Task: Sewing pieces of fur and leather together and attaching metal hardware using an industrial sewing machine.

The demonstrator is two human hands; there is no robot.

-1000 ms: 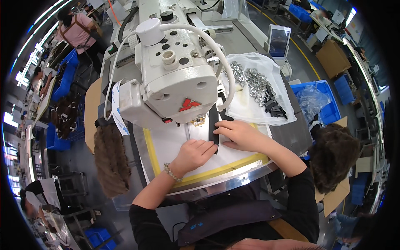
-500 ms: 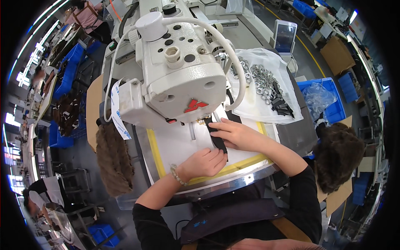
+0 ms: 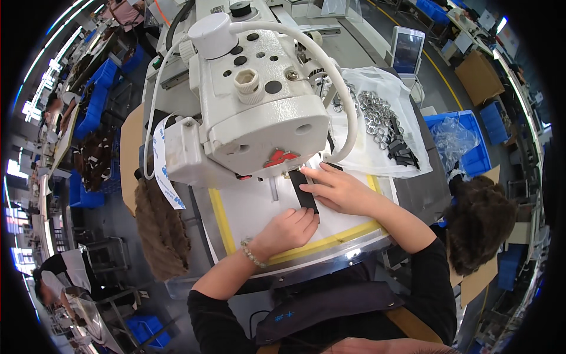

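A black strap (image 3: 302,193) runs from under the head of a white sewing machine (image 3: 265,124) toward me across the white work plate (image 3: 242,215). My left hand (image 3: 292,229) has its fingers curled together on the strap's near end. Just beyond it, my right hand (image 3: 341,192) lies with fingers stretched out, the fingertips touching the strap's right side close to the machine head. The strap's far end is hidden under the machine. Yellow tape (image 3: 221,221) borders the plate.
Right of the machine, a white plastic bag (image 3: 359,154) carries several metal rings (image 3: 372,115) and black strap pieces (image 3: 402,147). Brown furry pieces (image 3: 162,233) hang at the left; another furry bundle (image 3: 480,224) is at the right. A blue bin (image 3: 480,159) stands beyond. Other people sit at benches left.
The strap now lies flatter, showing more of its width. My left hand has shifted slightly away from me along it, while my right hand stays at nearly the same spot.
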